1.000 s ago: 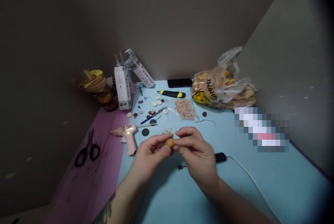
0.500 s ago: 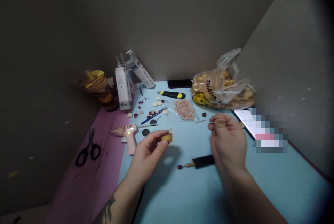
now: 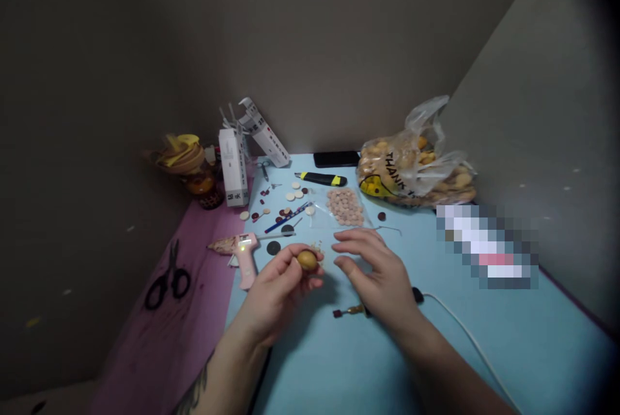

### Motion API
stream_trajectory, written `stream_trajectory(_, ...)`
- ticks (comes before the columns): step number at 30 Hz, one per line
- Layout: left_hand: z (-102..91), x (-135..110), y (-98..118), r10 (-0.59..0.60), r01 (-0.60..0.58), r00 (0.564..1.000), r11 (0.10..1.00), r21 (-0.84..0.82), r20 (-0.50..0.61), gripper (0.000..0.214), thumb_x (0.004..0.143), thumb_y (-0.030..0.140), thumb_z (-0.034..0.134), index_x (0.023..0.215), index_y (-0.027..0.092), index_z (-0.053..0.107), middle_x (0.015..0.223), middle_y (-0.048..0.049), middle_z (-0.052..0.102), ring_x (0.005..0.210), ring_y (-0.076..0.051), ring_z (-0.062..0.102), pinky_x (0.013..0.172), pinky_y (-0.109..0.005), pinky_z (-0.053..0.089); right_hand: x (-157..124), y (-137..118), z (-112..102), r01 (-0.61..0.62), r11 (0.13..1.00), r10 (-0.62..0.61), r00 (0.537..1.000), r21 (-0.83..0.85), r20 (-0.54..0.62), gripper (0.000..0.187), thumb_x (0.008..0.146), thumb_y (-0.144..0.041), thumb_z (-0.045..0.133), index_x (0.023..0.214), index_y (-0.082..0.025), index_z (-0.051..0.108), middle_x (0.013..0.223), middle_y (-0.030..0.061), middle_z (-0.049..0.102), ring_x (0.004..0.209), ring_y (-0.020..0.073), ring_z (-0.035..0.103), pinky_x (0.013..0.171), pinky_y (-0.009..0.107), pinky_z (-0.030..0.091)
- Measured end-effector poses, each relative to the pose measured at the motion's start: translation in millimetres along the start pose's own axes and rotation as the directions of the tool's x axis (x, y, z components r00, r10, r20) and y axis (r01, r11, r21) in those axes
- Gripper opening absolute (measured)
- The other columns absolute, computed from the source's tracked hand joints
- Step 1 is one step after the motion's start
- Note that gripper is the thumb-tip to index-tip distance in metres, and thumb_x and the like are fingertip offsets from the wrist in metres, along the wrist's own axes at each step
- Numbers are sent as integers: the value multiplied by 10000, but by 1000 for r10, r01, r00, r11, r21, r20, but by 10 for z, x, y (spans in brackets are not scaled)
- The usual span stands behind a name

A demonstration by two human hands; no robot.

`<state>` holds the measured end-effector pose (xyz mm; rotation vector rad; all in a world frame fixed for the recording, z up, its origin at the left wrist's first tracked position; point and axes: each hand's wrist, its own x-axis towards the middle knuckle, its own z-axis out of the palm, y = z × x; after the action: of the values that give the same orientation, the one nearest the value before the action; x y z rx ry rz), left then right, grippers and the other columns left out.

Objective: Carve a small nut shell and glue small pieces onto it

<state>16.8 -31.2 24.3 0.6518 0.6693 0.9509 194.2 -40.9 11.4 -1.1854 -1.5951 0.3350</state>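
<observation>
My left hand (image 3: pixel 279 283) pinches a small, smooth, yellow-brown nut-like piece (image 3: pixel 307 261) between thumb and fingers, above the blue table mat (image 3: pixel 310 363). Pale crumbs lie on the mat just behind it. My right hand (image 3: pixel 375 271), fingers apart and holding nothing, hovers to the right of the piece without touching it. Beneath that hand lies a rotary tool with a dark red tip (image 3: pixel 351 310), its black body mostly hidden. A thin metal pick (image 3: pixel 387 229) rests on the mat beyond my right hand.
A pink glue gun (image 3: pixel 246 257) and black scissors (image 3: pixel 168 278) lie at left. Further back are a utility knife (image 3: pixel 322 179), a small bag of beads (image 3: pixel 345 206) and a plastic bag of brownish pieces (image 3: pixel 416 173). A white cable (image 3: pixel 465 331) runs along the right.
My right hand has let go of the thin pick, opened and moved left towards the piece. My left hand has turned the piece in its fingers. The white cable has come into view.
</observation>
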Motion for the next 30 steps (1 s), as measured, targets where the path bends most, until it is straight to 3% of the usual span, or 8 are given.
stream_trajectory(5, -55, 8, -60, 86, -108, 990, 971, 212, 109, 229, 825, 316, 682, 1014, 192, 647, 960, -41, 634, 876, -129, 577, 793, -226, 446, -67, -161, 83, 52, 998, -51, 998, 47, -22, 270, 773, -232, 717, 1037, -267, 669, 1048, 74, 657, 986, 243, 620, 855, 424, 516)
stream_trajectory(9, -63, 6, -69, 107, -134, 983, 973, 186, 148, 265, 808, 308, 700, 1039, 229, 595, 1018, -42, 648, 901, -138, 593, 782, -234, 436, -86, -185, 106, 36, 998, -37, 999, 54, 11, 255, 762, -205, 724, 1005, -262, 674, 1067, 70, 625, 1010, 239, 600, 879, 416, 503)
stream_trajectory(16, -67, 2, -64, 18, -43, 991, 981, 191, 130, 325, 785, 376, 714, 1026, 184, 611, 909, -56, 693, 830, -155, 628, 746, -244, 431, -49, -190, 105, 56, 984, -67, 996, 171, 62, 156, 791, -201, 693, 932, -258, 661, 925, 38, 658, 938, 216, 600, 830, 386, 501)
stream_trajectory(21, -23, -3, -44, 20, -40, 995, 979, 200, 103, 301, 759, 359, 742, 957, 171, 616, 786, -17, 661, 731, -124, 594, 664, -211, 404, -46, -203, 112, 64, 977, -74, 996, 204, 43, 170, 759, -175, 693, 903, -265, 675, 887, 33, 668, 900, 217, 610, 797, 392, 516)
stream_trajectory(30, 13, -20, -21, 3, -19, 997, 981, 193, 82, 314, 730, 369, 763, 922, 167, 618, 763, -12, 645, 703, -122, 580, 649, -216, 394, -20, -248, 101, 111, 979, -115, 993, 169, 9, 179, 752, -157, 677, 892, -268, 688, 849, 27, 681, 836, 207, 627, 726, 370, 535)
